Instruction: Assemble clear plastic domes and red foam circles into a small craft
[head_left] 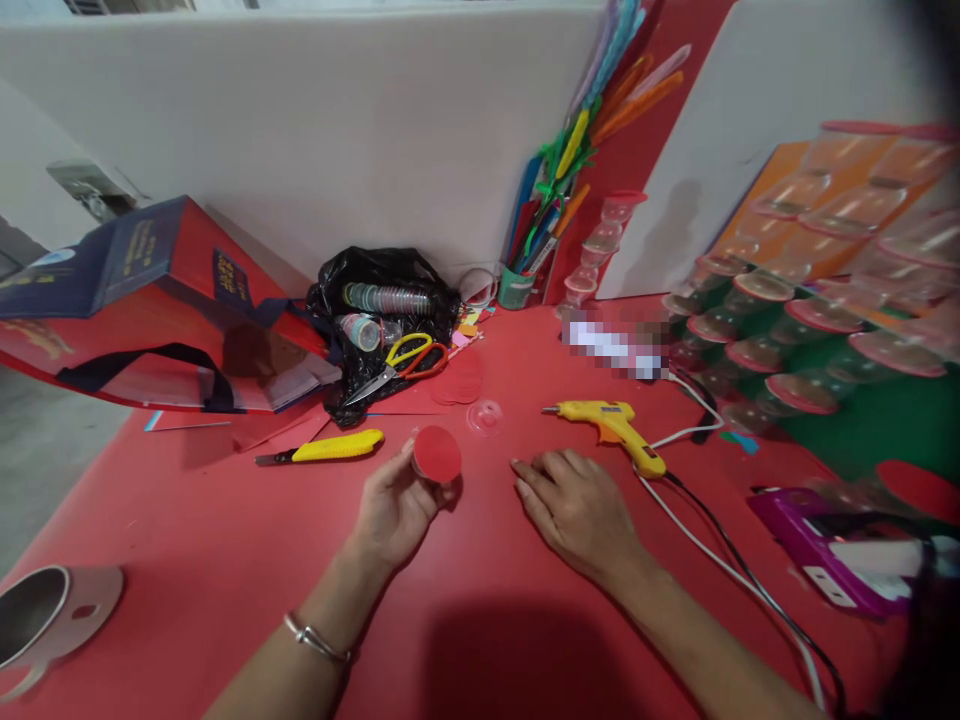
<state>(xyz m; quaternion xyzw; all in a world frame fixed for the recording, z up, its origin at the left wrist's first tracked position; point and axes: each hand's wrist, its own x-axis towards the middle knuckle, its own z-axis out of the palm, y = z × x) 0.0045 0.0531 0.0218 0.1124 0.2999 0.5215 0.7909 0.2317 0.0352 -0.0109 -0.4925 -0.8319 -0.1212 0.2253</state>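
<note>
My left hand (394,505) grips a small clear cup with a red round lid (436,455), held just above the red table (225,560). Flat on the table to its right lies my right hand (574,505), fingers stretched out, holding nothing. A yellow glue gun (611,425) lies just beyond the right hand, its cable running back past my right forearm. A clear empty cup (485,416) and a few red paper discs (457,383) sit a little behind the held cup.
A yellow utility knife (330,448) lies left of my left hand. Behind are scissors (405,362) on a black plastic bag (379,320), a red paper bag (150,310), a pen pot (516,287), stacked lidded cups (787,330) at right, a purple power strip (817,545), a metal mug (37,620) at front left.
</note>
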